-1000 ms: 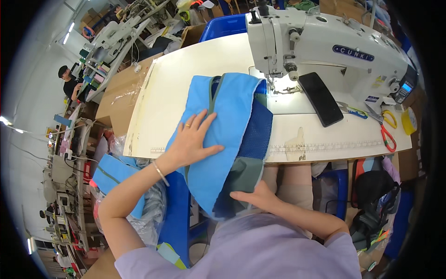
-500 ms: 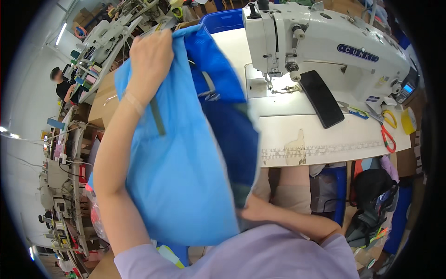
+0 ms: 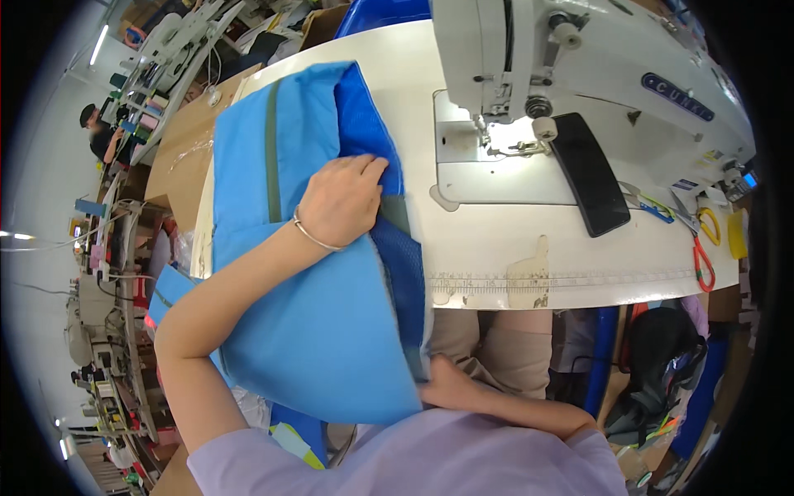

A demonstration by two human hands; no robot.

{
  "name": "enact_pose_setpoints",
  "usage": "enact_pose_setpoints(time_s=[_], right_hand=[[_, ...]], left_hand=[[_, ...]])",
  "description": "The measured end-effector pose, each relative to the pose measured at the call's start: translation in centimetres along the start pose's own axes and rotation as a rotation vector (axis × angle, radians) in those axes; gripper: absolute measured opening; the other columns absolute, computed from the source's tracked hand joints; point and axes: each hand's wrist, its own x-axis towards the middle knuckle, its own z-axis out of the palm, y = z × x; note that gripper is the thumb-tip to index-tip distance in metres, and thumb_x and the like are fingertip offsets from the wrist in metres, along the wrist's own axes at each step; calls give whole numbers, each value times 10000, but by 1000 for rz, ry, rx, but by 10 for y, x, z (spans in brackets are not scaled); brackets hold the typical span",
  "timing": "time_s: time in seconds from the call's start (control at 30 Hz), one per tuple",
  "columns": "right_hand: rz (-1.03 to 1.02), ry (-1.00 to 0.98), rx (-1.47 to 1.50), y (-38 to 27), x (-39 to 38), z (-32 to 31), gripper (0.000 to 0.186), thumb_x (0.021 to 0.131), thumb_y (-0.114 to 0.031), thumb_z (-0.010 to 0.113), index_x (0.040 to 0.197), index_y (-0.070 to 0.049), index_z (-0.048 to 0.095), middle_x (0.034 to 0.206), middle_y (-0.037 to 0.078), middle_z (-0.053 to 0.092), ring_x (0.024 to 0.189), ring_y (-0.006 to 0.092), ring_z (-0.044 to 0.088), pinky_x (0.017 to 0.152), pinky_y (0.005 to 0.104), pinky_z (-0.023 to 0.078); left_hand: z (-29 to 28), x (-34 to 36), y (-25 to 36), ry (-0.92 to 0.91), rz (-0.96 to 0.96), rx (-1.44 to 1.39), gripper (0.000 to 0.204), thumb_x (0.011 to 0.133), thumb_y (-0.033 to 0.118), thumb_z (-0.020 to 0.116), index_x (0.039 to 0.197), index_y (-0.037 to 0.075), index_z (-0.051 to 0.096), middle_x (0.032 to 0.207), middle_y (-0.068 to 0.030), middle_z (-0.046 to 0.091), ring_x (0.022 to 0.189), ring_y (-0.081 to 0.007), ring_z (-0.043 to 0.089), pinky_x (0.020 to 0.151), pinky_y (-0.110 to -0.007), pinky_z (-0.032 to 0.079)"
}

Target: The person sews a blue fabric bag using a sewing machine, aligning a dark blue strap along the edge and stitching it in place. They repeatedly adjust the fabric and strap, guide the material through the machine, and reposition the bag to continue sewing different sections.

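The blue cloth [image 3: 306,306], probably soft and light, drapes off the table [image 3: 407,95], best held by its edges; left hand [image 3: 341,200] curls over its opening, pinch uncertain; right hand [image 3: 451,384], fingers hidden, grip unclear.

Over the remote feed, I could not observe the fingers of the right hand [image 3: 451,387]; the blue fabric piece [image 3: 314,314] concealed them. The upper edge truncated the sewing machine [image 3: 612,41], right of the fabric, and the blue bin [image 3: 364,21], beyond it. Far left of the fabric, the co-worker [image 3: 101,139] appeared too small to resolve.
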Motion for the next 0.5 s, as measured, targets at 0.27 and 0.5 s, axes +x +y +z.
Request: enact_pose_setpoints(time_s=[0.27, 0.5], right_hand=[[-394, 66, -141, -15, -11, 3, 263, 930, -241, 691, 897, 19, 708, 683, 225, 664, 600, 385, 663, 579, 429, 522], [-367, 186, -65, -17, -23, -29, 239, 926, -222, 702, 919, 17, 714, 703, 209, 675, 584, 334, 669, 577, 415, 528]], left_hand=[[30, 45, -3, -99, 127, -203, 568, 1054, 329, 505, 1585, 155, 405, 1634, -171, 379, 1478, -421, 366, 1219, -513, 287], [41, 100, 12, -247, 98, -219, 555, 1022, 397, 528, 1509, 132, 502, 1559, -192, 459, 1463, -425, 375, 1205, -559, 298]])
